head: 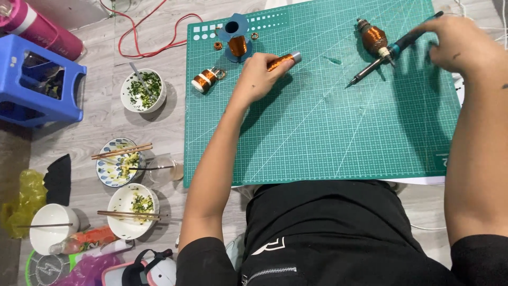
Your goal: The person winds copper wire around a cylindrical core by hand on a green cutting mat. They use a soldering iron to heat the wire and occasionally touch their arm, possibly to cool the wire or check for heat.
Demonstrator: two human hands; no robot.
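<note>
My left hand [257, 74] is closed around a copper-wound coil with a silvery end [287, 59], holding it just above the green cutting mat [317, 137]. My right hand [457, 42] rests on the handle of a blue-and-black soldering iron [391, 52] whose tip points down-left on the mat. A copper-wound armature [373, 37] lies beside the iron's shaft. Near my left hand sit a small copper wire spool [204, 80], a blue bobbin with copper winding [236, 37] and two small rings [218, 45].
Left of the mat on the grey floor stand bowls with green scraps and chopsticks [142, 91], a patterned plate [117, 161], a glass [166, 169], white bowls [132, 204], a blue plastic stool [39, 79], a pink bottle [39, 26], a red cable [153, 37] and plastic bags [21, 198].
</note>
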